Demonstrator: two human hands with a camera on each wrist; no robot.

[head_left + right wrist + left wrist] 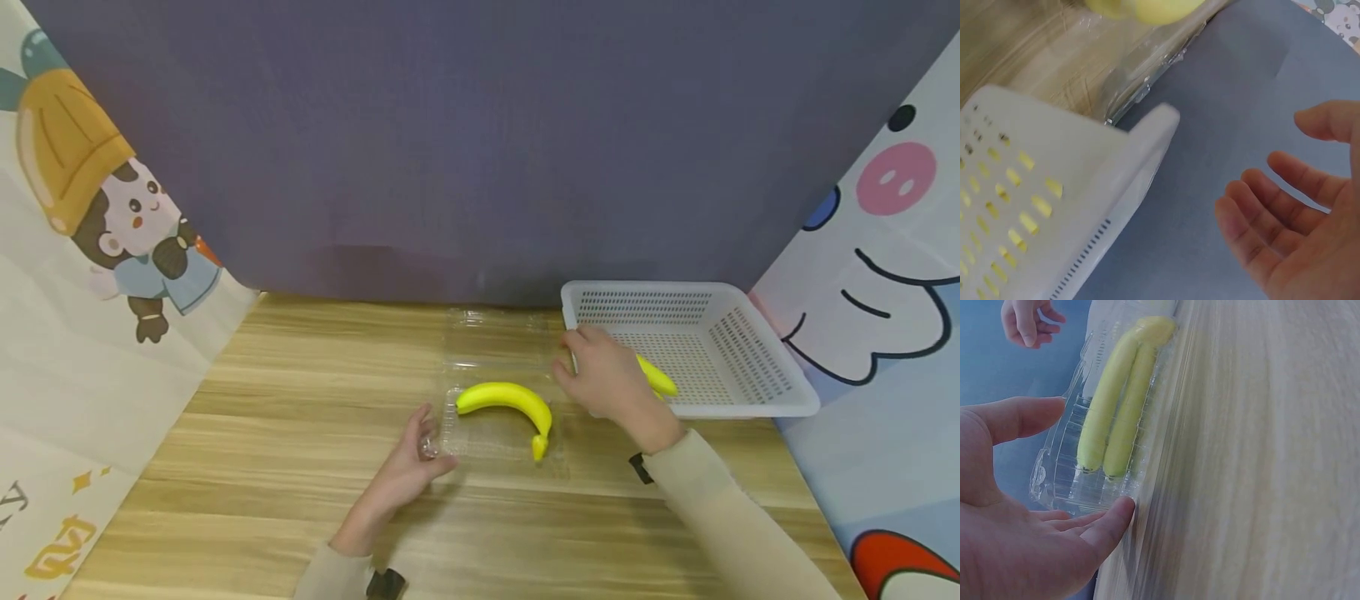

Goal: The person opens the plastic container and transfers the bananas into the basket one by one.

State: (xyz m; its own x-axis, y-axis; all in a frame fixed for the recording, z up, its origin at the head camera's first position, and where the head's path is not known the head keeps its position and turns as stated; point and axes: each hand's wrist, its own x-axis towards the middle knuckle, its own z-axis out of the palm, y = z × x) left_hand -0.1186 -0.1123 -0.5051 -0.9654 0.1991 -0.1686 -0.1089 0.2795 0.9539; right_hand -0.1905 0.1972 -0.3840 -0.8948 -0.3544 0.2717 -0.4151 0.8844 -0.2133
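Note:
A yellow banana (516, 395) lies in the base of a clear plastic clamshell box (487, 446), whose lid lies folded back. The left wrist view shows two yellow lengths side by side there. My left hand (411, 461) is at the box's left end, thumb and fingers spread around its corner with the fingertips right at the plastic. Over the left rim of a white basket (776, 354), my right hand (603, 371) hovers with loosely bent fingers and nothing between them. In the basket is more yellow fruit (657, 377), banana-like and partly hidden by that hand.
The wood-grain table (300, 400) ends at a dark grey panel (480, 150) behind the box. Cartoon-printed sheets hang left (60, 317) and right (877, 333). The basket stands at the back right, close to the panel.

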